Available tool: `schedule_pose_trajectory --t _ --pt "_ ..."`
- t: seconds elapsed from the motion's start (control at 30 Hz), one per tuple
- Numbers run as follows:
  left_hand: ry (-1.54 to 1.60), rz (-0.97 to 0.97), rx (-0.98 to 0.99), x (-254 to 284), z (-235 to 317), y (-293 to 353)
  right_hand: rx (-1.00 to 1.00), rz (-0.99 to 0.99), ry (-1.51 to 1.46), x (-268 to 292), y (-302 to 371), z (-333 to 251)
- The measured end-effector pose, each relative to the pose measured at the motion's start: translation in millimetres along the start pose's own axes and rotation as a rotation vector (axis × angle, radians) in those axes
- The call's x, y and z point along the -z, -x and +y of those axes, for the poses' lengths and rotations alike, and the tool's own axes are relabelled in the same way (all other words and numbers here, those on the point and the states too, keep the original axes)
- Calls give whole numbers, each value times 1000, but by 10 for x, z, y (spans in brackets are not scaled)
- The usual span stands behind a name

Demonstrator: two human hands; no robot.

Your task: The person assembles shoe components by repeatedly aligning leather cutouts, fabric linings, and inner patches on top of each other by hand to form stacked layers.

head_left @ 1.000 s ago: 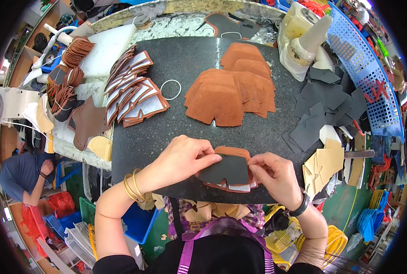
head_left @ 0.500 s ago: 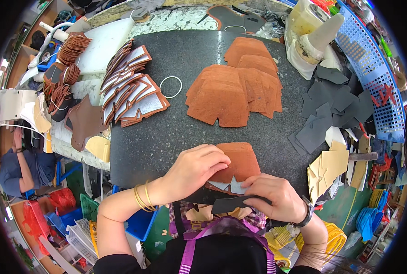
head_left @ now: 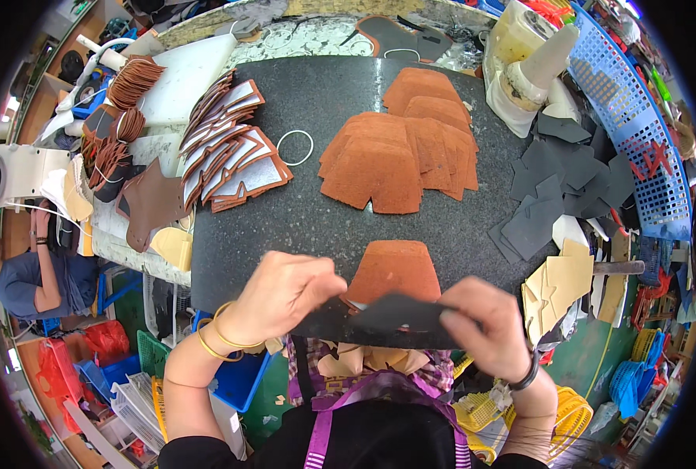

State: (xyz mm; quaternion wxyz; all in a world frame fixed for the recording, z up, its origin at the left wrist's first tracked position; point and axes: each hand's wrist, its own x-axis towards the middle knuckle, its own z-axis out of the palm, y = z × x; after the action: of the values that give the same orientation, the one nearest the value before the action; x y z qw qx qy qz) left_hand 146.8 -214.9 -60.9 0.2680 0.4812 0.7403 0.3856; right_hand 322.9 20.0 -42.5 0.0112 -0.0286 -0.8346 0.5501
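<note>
A brown trapezoid leather piece (head_left: 399,270) lies near the front edge of the black work slab (head_left: 242,262). Over its lower edge is a dark grey flat piece (head_left: 399,314), held at its right end by my right hand (head_left: 485,316). That piece hides most of the pale lining strip at the brown piece's notch. My left hand (head_left: 285,293), slightly blurred, hovers at the left of both pieces, fingers curled closed with nothing seen in them. Further back lie overlapping brown leather pieces (head_left: 371,168), their notched edges toward me.
Brown pieces with pale linings (head_left: 246,168) are fanned at the left, by a white ring (head_left: 295,147). Dark grey pieces (head_left: 539,215) and beige pieces (head_left: 559,285) lie at the right. A covered pot with a cone (head_left: 531,78) and a blue basket (head_left: 637,117) stand behind.
My left hand has drawn back left, off the brown piece. My right hand has brought the dark grey piece up from the slab's front edge over the brown piece's lower edge.
</note>
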Motion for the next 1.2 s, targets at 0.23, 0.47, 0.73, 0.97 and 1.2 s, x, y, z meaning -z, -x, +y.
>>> schedule_pose_trajectory --t 0.23,0.47,0.73,0.97,1.2 --pt "160 -34 407 -241 189 -217 -288 67 -56 -91 -241 217" --pt "95 -82 360 -281 23 -201 -354 90 -57 -166 -272 303" --pt "9 -64 272 -305 -6 -209 -354 86 -16 -135 -332 277" --pt "24 -96 320 -286 31 -211 -284 29 50 -102 -380 289" --pt "-187 -101 177 -294 71 -263 -251 -14 121 -96 -369 310"
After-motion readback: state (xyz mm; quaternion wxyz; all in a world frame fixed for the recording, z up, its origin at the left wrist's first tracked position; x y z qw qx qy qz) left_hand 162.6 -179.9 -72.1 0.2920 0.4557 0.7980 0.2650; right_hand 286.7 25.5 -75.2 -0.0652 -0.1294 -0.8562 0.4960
